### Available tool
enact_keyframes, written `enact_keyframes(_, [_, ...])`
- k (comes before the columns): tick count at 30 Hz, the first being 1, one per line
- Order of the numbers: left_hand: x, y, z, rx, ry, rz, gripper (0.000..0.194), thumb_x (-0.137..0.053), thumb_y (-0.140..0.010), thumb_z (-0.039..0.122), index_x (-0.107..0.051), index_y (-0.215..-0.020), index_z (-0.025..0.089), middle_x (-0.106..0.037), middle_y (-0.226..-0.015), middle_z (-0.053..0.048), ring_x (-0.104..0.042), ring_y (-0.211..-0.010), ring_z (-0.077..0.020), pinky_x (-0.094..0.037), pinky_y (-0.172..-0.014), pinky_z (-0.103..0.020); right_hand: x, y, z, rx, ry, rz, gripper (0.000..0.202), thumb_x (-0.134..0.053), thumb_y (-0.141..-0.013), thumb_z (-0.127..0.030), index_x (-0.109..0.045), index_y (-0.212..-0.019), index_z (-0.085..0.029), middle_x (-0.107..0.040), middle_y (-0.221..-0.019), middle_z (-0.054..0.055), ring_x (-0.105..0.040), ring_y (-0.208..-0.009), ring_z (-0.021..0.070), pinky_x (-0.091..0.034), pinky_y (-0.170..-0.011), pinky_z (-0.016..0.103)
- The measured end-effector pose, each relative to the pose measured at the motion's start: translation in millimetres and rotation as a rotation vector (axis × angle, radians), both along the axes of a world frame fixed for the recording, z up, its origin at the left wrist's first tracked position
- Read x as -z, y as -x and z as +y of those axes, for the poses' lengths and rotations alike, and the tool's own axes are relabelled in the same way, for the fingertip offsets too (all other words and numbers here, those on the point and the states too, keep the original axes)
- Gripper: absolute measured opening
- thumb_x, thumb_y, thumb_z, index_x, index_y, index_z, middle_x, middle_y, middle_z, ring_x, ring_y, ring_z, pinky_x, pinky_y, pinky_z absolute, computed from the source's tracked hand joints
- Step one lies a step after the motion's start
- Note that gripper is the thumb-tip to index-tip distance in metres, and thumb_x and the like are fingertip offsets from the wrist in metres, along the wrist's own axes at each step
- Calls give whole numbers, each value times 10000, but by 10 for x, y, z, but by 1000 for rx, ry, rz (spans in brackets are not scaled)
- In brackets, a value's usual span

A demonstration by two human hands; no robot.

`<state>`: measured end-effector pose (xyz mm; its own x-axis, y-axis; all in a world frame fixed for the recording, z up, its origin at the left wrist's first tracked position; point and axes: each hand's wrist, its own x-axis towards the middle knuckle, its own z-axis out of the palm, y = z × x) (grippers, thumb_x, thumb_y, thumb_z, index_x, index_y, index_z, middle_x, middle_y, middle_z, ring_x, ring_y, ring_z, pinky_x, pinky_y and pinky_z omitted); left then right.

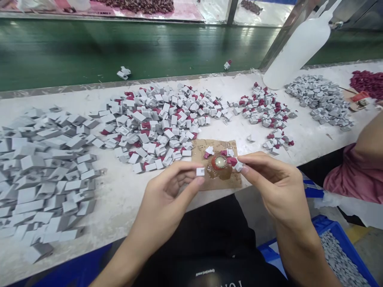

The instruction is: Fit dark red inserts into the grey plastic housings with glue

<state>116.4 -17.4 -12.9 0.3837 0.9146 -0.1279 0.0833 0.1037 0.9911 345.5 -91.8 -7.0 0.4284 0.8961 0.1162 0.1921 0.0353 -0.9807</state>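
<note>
Between thumb and forefinger, my left hand (172, 191) pinches a small light grey block (200, 172) with a notch in its face. My right hand (273, 183) pinches a grey piece (238, 165) joined to a dark red part (231, 160), which points left. Both hands are raised over the near edge of a brown card (223, 182), with a gap between the two held pieces. On the card sit a round cap-like thing (220, 161) in a wet, glossy brown patch and a grey-and-red piece (209, 151). Another such piece lies just behind my right fingertips.
Loose grey blocks (44, 171) cover the left of the table. Grey-and-red pieces (161, 123) are heaped mid-table, with smaller piles to the right. A white bottle (299, 48) leans at the back right. Behind runs a green belt (179, 52). A person's arm (371, 139) is at far right, above a blue crate (356, 255).
</note>
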Motion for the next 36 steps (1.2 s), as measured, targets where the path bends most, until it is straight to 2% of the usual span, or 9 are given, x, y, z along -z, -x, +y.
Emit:
enact_keyframes(7, [-34,-282,53,85,75,-207,121,-884,-1036,275,-875,-1155,290,-899,-1150,-30,-894,-1055,-232,-761,-962,-326,12,82,-5,-85,3,201,246,-919,-1014,-230,-978,-1125,-441,-926,-1133,3,-897,-1072,244,-769,-965,363])
enact_keyframes(12, [-27,-309,67,91,61,-220,109,-902,-1024,257,-895,-1126,294,-887,-1148,-22,-887,-1067,-220,-754,-972,-309,1,80,-10,-88,13,184,215,-924,-1018,-258,-979,-1132,-433,-918,-1144,17,-888,-1106,263,-764,-1012,400])
enact_keyframes(16, [-29,-307,70,102,52,-199,110,-909,-1016,260,-907,-1114,309,-889,-1117,-16,-886,-1042,-223,-756,-946,-309,-45,89,3,-90,21,120,230,-908,-1005,-215,-985,-1117,-401,-911,-1097,31,-881,-1057,259,-763,-952,386])
enact_keyframes(21, [-86,-256,95,143,-93,-109,124,-866,-1056,257,-917,-1148,324,-895,-1089,-8,-866,-980,-208,-733,-891,-290,-159,94,48,-185,-6,118,263,-875,-1024,-157,-985,-1115,-378,-904,-1066,33,-865,-1006,222,-731,-875,328])
enact_keyframes(25, [-255,-149,272,189,-254,1,150,-816,-1082,242,-894,-1193,305,-889,-1118,-17,-859,-990,-205,-699,-870,-273,-306,51,213,-313,-22,169,194,-911,-1021,-177,-982,-1126,-324,-898,-1073,56,-860,-998,221,-717,-862,324])
enact_keyframes(28, [-459,-72,619,269,-353,167,162,-801,-1058,277,-880,-1199,290,-888,-1109,-31,-860,-998,-237,-694,-867,-308,-402,-60,653,-464,48,63,146,-950,-1004,-264,-976,-1144,-298,-902,-1071,59,-851,-931,224,-715,-805,337])
enact_keyframes(30, [-620,-67,954,234,-441,342,163,-820,-1025,303,-888,-1166,259,-885,-1060,-49,-836,-937,-251,-673,-832,-335,-427,-173,1163,-460,65,-122,196,-953,-1003,-322,-961,-1191,-264,-908,-1123,76,-839,-922,236,-719,-814,370])
enact_keyframes(33, [-844,-171,1539,8,-518,603,179,-853,-992,267,-896,-1130,161,-877,-1027,-86,-785,-939,-249,-641,-909,-364,-381,-350,2143,-207,62,-525,295,-768,-1107,-206,-883,-1378,-200,-868,-1356,135,-825,-1117,272,-699,-1035,452])
enact_keyframes(36, [-940,-382,2131,-124,-452,729,311,-795,-1042,222,-846,-1265,12,-868,-1191,-121,-769,-1116,-264,-598,-1090,-423,-251,-462,3070,-86,165,-706,491,-628,-1028,9,-819,-1460,-126,-776,-1561,195,-737,-1434,339,-557,-1301,552])
